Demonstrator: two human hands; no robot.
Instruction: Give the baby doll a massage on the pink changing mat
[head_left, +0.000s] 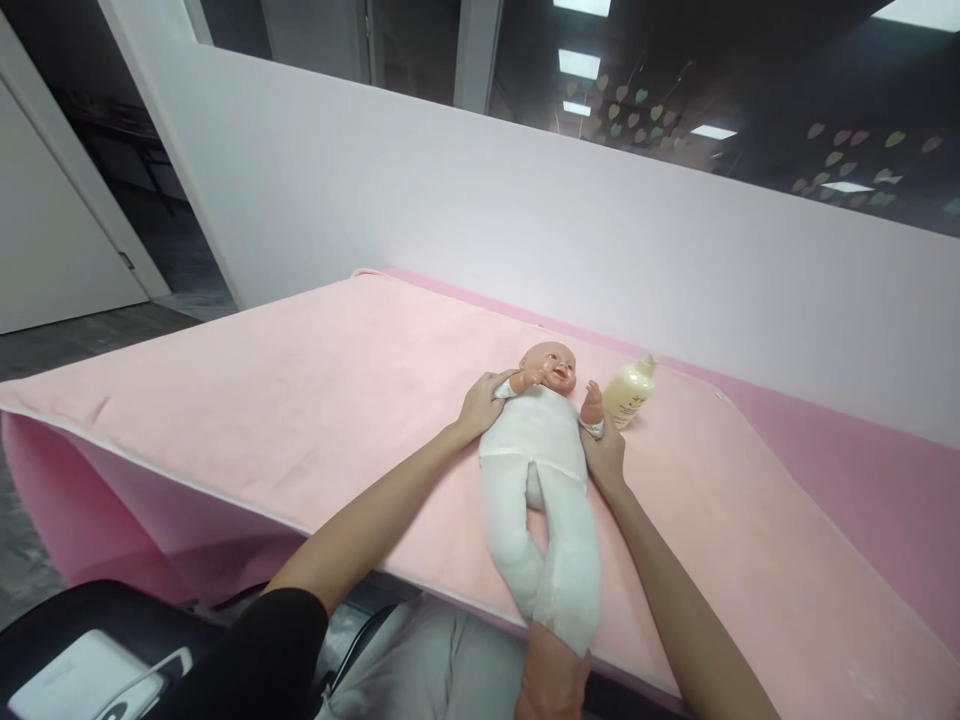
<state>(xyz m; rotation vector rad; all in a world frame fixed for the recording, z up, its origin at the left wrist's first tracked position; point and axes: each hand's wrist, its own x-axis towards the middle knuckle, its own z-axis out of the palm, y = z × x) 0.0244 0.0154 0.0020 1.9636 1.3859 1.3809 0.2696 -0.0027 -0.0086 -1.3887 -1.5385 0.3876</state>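
Observation:
A baby doll in a white cloth body lies face up on the pink table cover. Its head is toward the wall, and one foot hangs over the near edge. My left hand holds the doll at its arm on the left side, fingers wrapped near the white cuff. On the doll's other side, my right hand grips by the raised arm, with its fingers partly hidden behind the cuff and body. Just beyond that hand is a pale yellow pump bottle, tilted in view.
The pink cover spreads over the table up to a white wall with a window above. At lower left, a white device with a cable rests on a black chair. A doorway stands at far left.

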